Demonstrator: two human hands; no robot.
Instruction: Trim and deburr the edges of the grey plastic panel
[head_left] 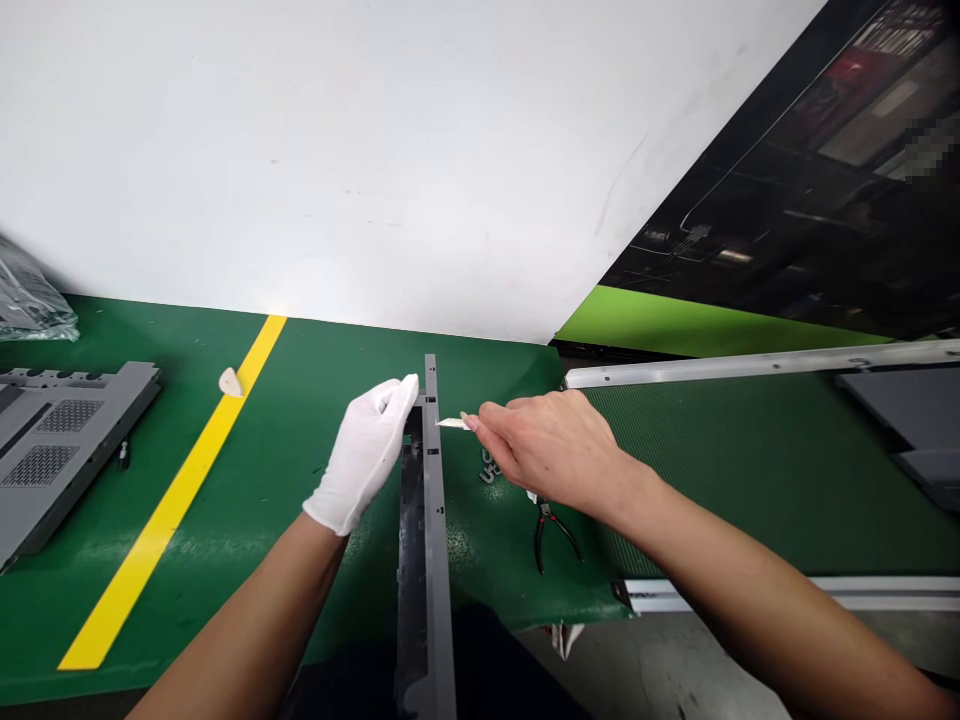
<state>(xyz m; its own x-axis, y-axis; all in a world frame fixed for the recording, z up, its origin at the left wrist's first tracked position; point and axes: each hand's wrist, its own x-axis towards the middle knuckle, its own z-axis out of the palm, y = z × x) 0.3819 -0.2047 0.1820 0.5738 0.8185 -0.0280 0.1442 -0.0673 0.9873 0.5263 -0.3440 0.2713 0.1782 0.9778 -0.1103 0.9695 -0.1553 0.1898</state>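
A long grey panel (436,540) with small holes stands on its narrow edge in front of me, running toward my body. My left hand (367,440), in a white glove, is closed around its far part from the left side. My bare right hand (555,440) pinches a small pale blade (452,423), whose tip points left at the panel's right face. Whether the tip touches the panel I cannot tell. Any handle is hidden in my fist. Black pliers (553,535) with red marks lie on the green table just below my right hand.
Grey curled pieces (490,466) lie beside the panel. Yellow tape (176,495) crosses the green table (300,570), with a pale lump (231,382) on it. Another grey perforated panel (75,440) lies left. A conveyor (705,470) carrying grey parts (907,410) runs right; a white board (337,160) rises behind.
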